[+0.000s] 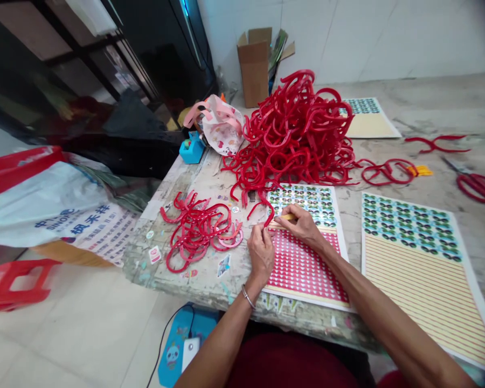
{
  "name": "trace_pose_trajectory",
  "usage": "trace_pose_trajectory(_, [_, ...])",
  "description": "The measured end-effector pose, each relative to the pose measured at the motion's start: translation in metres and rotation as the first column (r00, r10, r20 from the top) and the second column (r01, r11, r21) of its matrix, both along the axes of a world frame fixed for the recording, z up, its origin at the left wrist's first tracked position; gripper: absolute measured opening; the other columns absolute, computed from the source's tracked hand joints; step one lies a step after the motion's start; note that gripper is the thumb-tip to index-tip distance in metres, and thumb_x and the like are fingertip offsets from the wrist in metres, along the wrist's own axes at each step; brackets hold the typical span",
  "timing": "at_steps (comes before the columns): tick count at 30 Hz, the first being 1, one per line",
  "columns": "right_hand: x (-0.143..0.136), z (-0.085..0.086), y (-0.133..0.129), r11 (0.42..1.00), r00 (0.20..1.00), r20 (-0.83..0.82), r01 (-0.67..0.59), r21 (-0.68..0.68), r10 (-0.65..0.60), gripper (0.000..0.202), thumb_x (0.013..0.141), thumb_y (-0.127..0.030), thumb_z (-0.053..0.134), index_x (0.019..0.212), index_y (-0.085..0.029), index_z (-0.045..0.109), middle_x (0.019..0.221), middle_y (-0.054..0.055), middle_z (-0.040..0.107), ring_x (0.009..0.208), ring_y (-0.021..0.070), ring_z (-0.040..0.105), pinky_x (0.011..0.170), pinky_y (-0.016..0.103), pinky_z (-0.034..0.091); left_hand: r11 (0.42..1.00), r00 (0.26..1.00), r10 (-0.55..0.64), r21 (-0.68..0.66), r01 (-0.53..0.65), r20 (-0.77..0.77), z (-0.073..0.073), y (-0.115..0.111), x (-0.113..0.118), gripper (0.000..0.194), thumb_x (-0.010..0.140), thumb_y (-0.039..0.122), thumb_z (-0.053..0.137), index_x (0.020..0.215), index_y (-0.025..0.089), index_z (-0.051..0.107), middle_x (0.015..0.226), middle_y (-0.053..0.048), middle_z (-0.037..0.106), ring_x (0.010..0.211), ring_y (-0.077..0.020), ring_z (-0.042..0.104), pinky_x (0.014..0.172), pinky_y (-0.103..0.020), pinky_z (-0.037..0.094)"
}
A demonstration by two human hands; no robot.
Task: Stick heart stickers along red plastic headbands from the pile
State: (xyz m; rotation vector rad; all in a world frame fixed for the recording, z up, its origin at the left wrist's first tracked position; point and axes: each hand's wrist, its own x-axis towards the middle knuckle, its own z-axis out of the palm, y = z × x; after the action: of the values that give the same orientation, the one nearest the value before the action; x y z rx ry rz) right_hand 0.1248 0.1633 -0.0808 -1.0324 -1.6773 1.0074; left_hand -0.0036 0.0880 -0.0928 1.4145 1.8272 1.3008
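Observation:
My left hand (261, 249) is closed on the lower end of a curved red strip (270, 211) at the left edge of a printed sticker sheet (307, 253). Pinched in my right hand (301, 223) is a small yellow tool (286, 217), its tip close to the strip. The sheet has green and blue pictures on top and red rows below. Behind it rises a big tangled heap of red plastic pieces (299, 134). A smaller pile of red pieces (204, 229) lies to the left of my left hand.
A second sticker sheet (420, 269) lies at right, with red-handled scissors (479, 186) beyond it. A blue tape dispenser (192, 149), a white bag (222, 126) and a cardboard box (254, 73) stand behind. The table's front edge runs below my hands.

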Motion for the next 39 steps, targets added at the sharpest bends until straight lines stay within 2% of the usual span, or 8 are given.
trace_pose_trajectory(5, [0.036, 0.032, 0.028, 0.984, 0.934, -0.309, 0.165, -0.071, -0.179, 0.025, 0.076, -0.04, 0.063, 0.065, -0.021, 0.051, 0.056, -0.005, 0.042, 0.051, 0.0101, 0.036, 0.052, 0.025, 0.032, 0.999, 0.998, -0.029, 0.019, 0.03, -0.051, 0.002, -0.001, 0.001, 0.017, 0.089, 0.017, 0.038, 0.094, 0.02, 0.054, 0.081, -0.004, 0.063, 0.076, -0.0174, 0.063, 0.073, -0.03, 0.047])
trace_pose_trajectory(10, [0.1, 0.109, 0.054, 0.946, 0.81, -0.527, 0.322, 0.033, -0.257, 0.029, 0.078, -0.043, 0.056, 0.063, -0.022, 0.044, 0.057, -0.006, 0.032, 0.053, 0.0099, 0.033, 0.058, 0.024, 0.037, 0.997, 0.999, -0.038, 0.06, 0.04, -0.033, 0.005, -0.002, 0.002, 0.014, 0.086, 0.019, 0.043, 0.088, 0.02, 0.058, 0.08, -0.006, 0.063, 0.078, -0.0209, 0.062, 0.075, -0.034, 0.046])
trace_pose_trajectory(15, [0.103, 0.153, 0.034, 0.965, 0.925, -0.324, 0.241, 0.101, -0.197, 0.022, 0.076, -0.037, 0.065, 0.069, -0.021, 0.053, 0.063, -0.004, 0.046, 0.057, 0.0096, 0.04, 0.056, 0.023, 0.036, 0.996, 0.994, -0.024, 0.091, 0.014, 0.11, 0.025, 0.002, 0.003, 0.016, 0.086, 0.027, 0.045, 0.082, 0.019, 0.058, 0.073, -0.005, 0.065, 0.063, -0.0186, 0.063, 0.062, -0.03, 0.049])
trace_pose_trajectory(19, [0.079, 0.156, 0.004, 0.992, 0.994, 0.107, 0.004, 0.125, -0.017, 0.02, 0.079, -0.039, 0.062, 0.076, -0.019, 0.056, 0.067, -0.001, 0.053, 0.059, 0.0117, 0.045, 0.054, 0.025, 0.035, 0.989, 0.843, -0.143, 0.045, 0.14, 0.519, 0.081, 0.006, 0.005, 0.024, 0.085, 0.037, 0.049, 0.087, 0.016, 0.059, 0.08, -0.006, 0.067, 0.071, -0.0163, 0.065, 0.068, -0.029, 0.052])
trace_pose_trajectory(24, [0.06, 0.155, -0.024, 0.95, 0.927, 0.376, -0.113, 0.292, -0.005, 0.015, 0.083, -0.032, 0.055, 0.076, -0.019, 0.056, 0.071, 0.002, 0.058, 0.067, 0.0152, 0.049, 0.063, 0.029, 0.038, 0.94, 0.618, -0.328, 0.183, 0.287, 0.714, 0.138, 0.007, 0.015, 0.018, 0.083, 0.033, 0.056, 0.084, 0.015, 0.059, 0.085, -0.006, 0.067, 0.078, -0.0134, 0.064, 0.079, -0.028, 0.048])
trace_pose_trajectory(29, [0.053, 0.154, -0.038, 0.88, 0.862, 0.497, -0.155, 0.449, -0.101, 0.01, 0.082, -0.027, 0.055, 0.076, -0.019, 0.053, 0.072, 0.003, 0.059, 0.07, 0.0176, 0.047, 0.069, 0.033, 0.034, 0.932, 0.493, -0.316, 0.168, 0.322, 0.81, 0.136, -0.002, 0.024, 0.016, 0.082, 0.031, 0.058, 0.081, 0.015, 0.058, 0.077, -0.003, 0.065, 0.071, -0.0121, 0.062, 0.071, -0.025, 0.048])
trace_pose_trajectory(33, [0.05, 0.156, -0.045, 0.813, 0.767, 0.585, -0.149, 0.562, -0.264, 0.013, 0.08, -0.029, 0.058, 0.077, -0.019, 0.051, 0.074, 0.005, 0.06, 0.074, 0.02, 0.047, 0.074, 0.037, 0.032, 0.945, 0.515, -0.298, 0.172, 0.279, 0.803, 0.131, -0.007, 0.026, 0.016, 0.082, 0.03, 0.058, 0.08, 0.014, 0.058, 0.078, -0.003, 0.065, 0.071, -0.0118, 0.062, 0.071, -0.025, 0.048])
trace_pose_trajectory(39, [0.057, 0.139, -0.057, 0.796, 0.71, 0.514, 0.109, 0.595, -0.481, 0.031, 0.076, -0.048, 0.062, 0.077, -0.021, 0.048, 0.073, 0.006, 0.057, 0.074, 0.0234, 0.048, 0.072, 0.038, 0.034, 0.963, 0.512, -0.25, 0.156, 0.219, 0.822, 0.131, -0.006, 0.022, 0.014, 0.082, 0.029, 0.057, 0.079, 0.015, 0.057, 0.077, -0.002, 0.066, 0.072, -0.0116, 0.063, 0.074, -0.025, 0.048])
